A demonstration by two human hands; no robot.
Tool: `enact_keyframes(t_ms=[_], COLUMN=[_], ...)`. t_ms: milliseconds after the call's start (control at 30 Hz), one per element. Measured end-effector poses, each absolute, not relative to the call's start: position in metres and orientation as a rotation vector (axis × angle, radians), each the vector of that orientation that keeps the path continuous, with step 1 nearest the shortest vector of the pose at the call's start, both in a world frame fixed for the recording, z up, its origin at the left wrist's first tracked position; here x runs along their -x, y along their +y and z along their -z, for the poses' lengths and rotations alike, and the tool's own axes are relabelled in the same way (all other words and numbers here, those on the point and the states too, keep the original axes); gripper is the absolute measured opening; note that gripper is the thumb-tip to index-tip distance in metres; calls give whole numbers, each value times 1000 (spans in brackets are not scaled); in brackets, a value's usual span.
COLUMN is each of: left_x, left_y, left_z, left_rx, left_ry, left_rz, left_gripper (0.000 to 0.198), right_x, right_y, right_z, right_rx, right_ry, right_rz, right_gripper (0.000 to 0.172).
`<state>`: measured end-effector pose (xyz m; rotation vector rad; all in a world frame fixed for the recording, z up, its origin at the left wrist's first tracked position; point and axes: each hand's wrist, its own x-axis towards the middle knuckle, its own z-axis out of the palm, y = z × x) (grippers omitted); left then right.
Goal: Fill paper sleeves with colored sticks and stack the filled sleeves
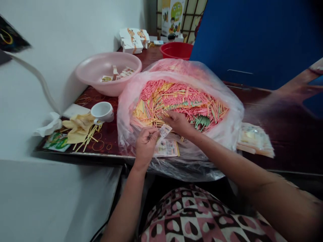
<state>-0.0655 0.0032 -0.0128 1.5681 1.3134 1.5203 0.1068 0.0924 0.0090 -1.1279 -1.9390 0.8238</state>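
Observation:
A large clear plastic bag (128,101) lies open on the table, full of thin pink, yellow, orange and green sticks (181,99). At its near edge my left hand (147,143) is closed on a small printed packet (165,130), which tilts up to the right. My right hand (178,123) reaches over the sticks with its fingers bent together at the pile; what they pinch, if anything, is too small to make out. Below the hands, a stack of printed packets (168,149) rests on the bag's front edge.
Left stand a white cup (102,111), a pink basin (88,72) holding small packets, and loose yellow sticks (87,139). More packets (254,139) lie right. Behind are a red basin (176,50) and a blue panel (249,43). Another person's blurred arm (292,84) reaches in from the right.

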Motion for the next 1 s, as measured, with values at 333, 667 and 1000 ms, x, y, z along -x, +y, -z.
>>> enact_keyframes(t_ms=[333, 667, 1000], left_x=[41, 32, 18], left_y=[7, 9, 9], left_z=[23, 26, 21], left_rx=[-1117, -1312, -1323], left_ry=[1200, 1281, 1315], left_rz=[-1547, -1538, -1599], left_gripper=[19, 14, 19], right_x=[-127, -126, -100], right_y=[83, 54, 39], right_z=[-2, -40, -45], right_rx=[1120, 849, 895], right_ry=[-1442, -1108, -1080], right_rz=[-1189, -1215, -1015], right_gripper=[26, 34, 27])
